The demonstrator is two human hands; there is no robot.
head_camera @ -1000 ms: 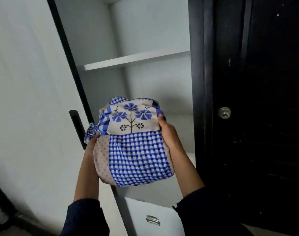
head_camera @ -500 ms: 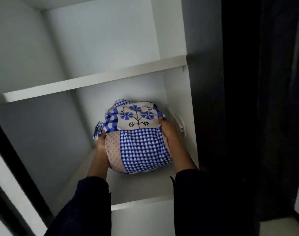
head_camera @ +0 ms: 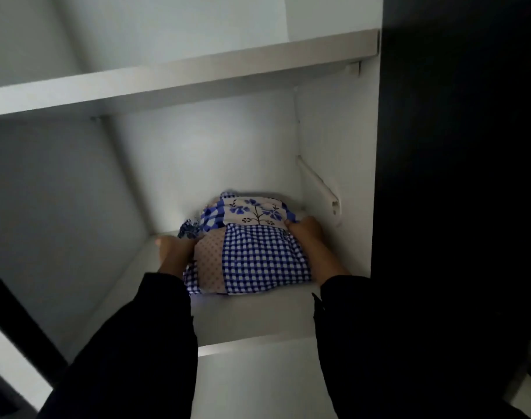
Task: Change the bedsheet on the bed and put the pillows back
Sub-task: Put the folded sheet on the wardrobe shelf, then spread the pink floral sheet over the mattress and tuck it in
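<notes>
Location: the interior of a white laminate wardrobe, in the compartment under a white upper shelf board (head_camera: 179, 77).

Item under task: a folded bundle (head_camera: 252, 252) of blue-and-white checked, dotted and flowered patchwork cloth, taken to be a bedsheet. It appears to lie on the white lower shelf floor (head_camera: 252, 316), towards the right rear of the compartment and near the white right side wall (head_camera: 334, 140). Full contact with the floor cannot be confirmed at the far edge.

Left hand (head_camera: 175, 255): it is laid against the left flank of the bundle. One fingertip shows beyond the cloth, and the remaining fingers are covered by it. Whether they grip cannot be told.

Right hand (head_camera: 308, 229): it is set on the upper right corner of the bundle, with the thumb over the top fold and the fingers curled round the edge in a hold.

Assessment: the bundle is held from both flanks, presumably so that the folds stay together and the loose knot of cloth at the left rear does not spill. Both forearms, in dark sleeves (head_camera: 155, 328), are extended well into the compartment.

A white rail bracket (head_camera: 318, 189) is fixed to the right wall, just above the right hand. No bed or pillows are in view, so the bed-making part of the task cannot be assessed.
</notes>
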